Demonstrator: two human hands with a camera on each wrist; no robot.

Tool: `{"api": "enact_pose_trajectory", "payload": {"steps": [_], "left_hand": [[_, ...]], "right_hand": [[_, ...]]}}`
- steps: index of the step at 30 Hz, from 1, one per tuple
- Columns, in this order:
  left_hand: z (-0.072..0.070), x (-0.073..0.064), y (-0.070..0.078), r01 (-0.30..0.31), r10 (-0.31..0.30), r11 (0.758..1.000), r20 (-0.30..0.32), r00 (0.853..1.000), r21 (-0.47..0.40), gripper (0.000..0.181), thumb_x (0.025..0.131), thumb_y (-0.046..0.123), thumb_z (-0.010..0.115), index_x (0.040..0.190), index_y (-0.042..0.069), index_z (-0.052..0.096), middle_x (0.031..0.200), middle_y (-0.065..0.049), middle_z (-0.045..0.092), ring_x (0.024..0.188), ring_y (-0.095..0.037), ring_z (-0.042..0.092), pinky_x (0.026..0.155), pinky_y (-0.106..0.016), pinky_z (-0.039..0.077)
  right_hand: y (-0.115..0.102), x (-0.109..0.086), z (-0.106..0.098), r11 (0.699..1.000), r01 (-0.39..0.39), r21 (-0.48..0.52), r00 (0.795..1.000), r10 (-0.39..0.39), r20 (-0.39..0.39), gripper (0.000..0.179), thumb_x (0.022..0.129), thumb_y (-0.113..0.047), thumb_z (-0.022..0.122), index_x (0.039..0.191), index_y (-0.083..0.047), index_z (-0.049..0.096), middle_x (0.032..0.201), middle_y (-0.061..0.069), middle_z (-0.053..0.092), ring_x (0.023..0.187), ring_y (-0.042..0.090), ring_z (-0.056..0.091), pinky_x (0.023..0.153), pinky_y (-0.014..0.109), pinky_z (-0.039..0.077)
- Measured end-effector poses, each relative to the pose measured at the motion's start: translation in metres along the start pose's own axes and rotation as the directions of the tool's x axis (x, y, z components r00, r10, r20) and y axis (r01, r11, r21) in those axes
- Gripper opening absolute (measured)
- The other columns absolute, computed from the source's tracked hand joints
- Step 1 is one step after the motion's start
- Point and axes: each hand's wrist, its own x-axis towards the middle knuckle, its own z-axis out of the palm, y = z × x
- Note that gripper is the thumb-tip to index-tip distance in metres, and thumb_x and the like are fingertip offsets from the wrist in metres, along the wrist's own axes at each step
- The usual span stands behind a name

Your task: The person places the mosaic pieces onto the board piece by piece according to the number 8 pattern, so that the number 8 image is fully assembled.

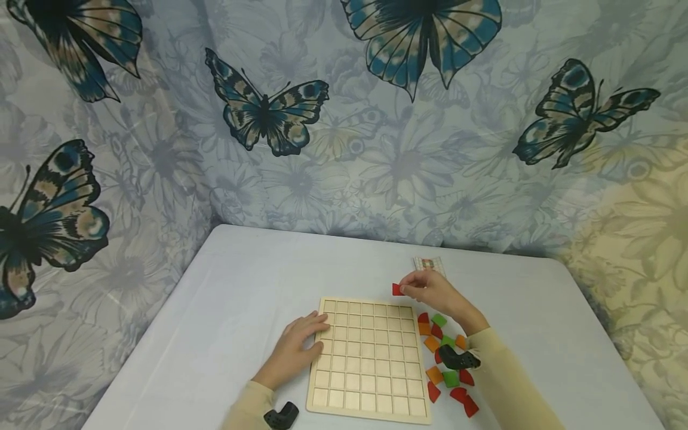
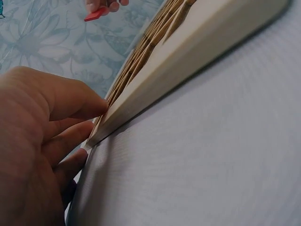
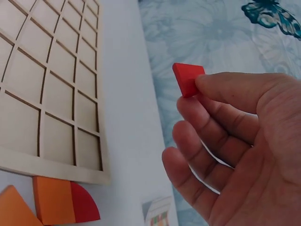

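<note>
A light wooden grid board (image 1: 368,358) with square recesses lies on the table. My left hand (image 1: 297,343) rests on its left edge; in the left wrist view the thumb and fingertips touch the board's rim (image 2: 141,103). Beyond the board's far right corner, my right hand (image 1: 432,292) pinches a small red tile (image 3: 187,77) between thumb and fingers, held above the table. The tile's covered side is hidden by the thumb. Loose orange, green and red tiles (image 1: 450,378) lie along the board's right side, some square and some with a curved edge.
A small printed card (image 1: 429,263) lies behind the right hand, partly covered by it. The white table (image 1: 258,269) meets a butterfly-patterned fabric backdrop (image 1: 376,179) at the back. My right forearm (image 1: 510,376) passes over the table beside the loose tiles.
</note>
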Motion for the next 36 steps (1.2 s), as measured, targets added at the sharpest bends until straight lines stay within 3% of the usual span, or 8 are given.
{"api": "enact_pose_trajectory", "payload": {"steps": [9, 15, 21, 28, 36], "left_hand": [[0.001, 0.000, -0.001, 0.007, -0.007, 1.000, 0.007, 1.000, -0.005, 0.037, 0.096, 0.019, 0.067, 0.132, 0.016, 0.065, 0.154, 0.002, 0.052, 0.151, -0.027, 0.037, 0.125, -0.059, 0.023], [0.001, 0.000, -0.002, 0.001, -0.001, 1.000, 0.001, 1.000, 0.003, 0.036, 0.097, 0.020, 0.066, 0.132, 0.017, 0.065, 0.154, 0.004, 0.052, 0.151, -0.026, 0.038, 0.125, -0.059, 0.024], [0.001, 0.000, -0.002, -0.017, 0.017, 1.000, -0.008, 1.000, 0.000, 0.034, 0.097, 0.019, 0.065, 0.132, 0.017, 0.065, 0.153, 0.003, 0.053, 0.151, -0.026, 0.039, 0.125, -0.059, 0.024], [0.001, 0.000, -0.005, -0.045, 0.045, 0.999, 0.004, 0.999, 0.009, 0.033, 0.099, 0.022, 0.063, 0.132, 0.017, 0.064, 0.154, 0.001, 0.052, 0.151, -0.026, 0.038, 0.126, -0.058, 0.023], [0.000, 0.000, -0.005, -0.031, 0.031, 1.000, 0.011, 0.999, -0.002, 0.033, 0.099, 0.020, 0.064, 0.131, 0.017, 0.065, 0.154, 0.001, 0.052, 0.151, -0.026, 0.037, 0.126, -0.057, 0.022]], "right_hand": [[0.011, 0.002, 0.018, 0.996, -0.076, 0.047, 0.997, 0.075, 0.025, 0.024, 0.101, -0.027, 0.063, 0.109, -0.005, 0.069, 0.104, 0.016, 0.072, 0.086, 0.027, 0.060, 0.071, 0.037, 0.055], [0.013, 0.005, 0.030, 0.994, -0.105, 0.040, 0.994, 0.105, 0.009, 0.020, 0.100, -0.026, 0.064, 0.106, -0.007, 0.071, 0.100, 0.010, 0.073, 0.084, 0.022, 0.060, 0.070, 0.031, 0.050], [0.015, 0.009, 0.041, 0.994, -0.106, 0.035, 0.994, 0.106, 0.003, 0.018, 0.100, -0.022, 0.063, 0.104, -0.006, 0.071, 0.091, 0.009, 0.072, 0.073, 0.020, 0.062, 0.065, 0.031, 0.051], [0.017, 0.012, 0.052, 0.992, -0.124, 0.011, 0.992, 0.124, 0.003, 0.021, 0.101, -0.027, 0.063, 0.102, -0.009, 0.073, 0.096, 0.004, 0.073, 0.080, 0.015, 0.055, 0.069, 0.028, 0.049], [0.016, 0.013, 0.059, 0.990, -0.139, 0.001, 0.990, 0.139, -0.006, 0.017, 0.099, -0.024, 0.065, 0.099, -0.010, 0.073, 0.092, 0.002, 0.072, 0.081, 0.015, 0.056, 0.071, 0.028, 0.048]]}}
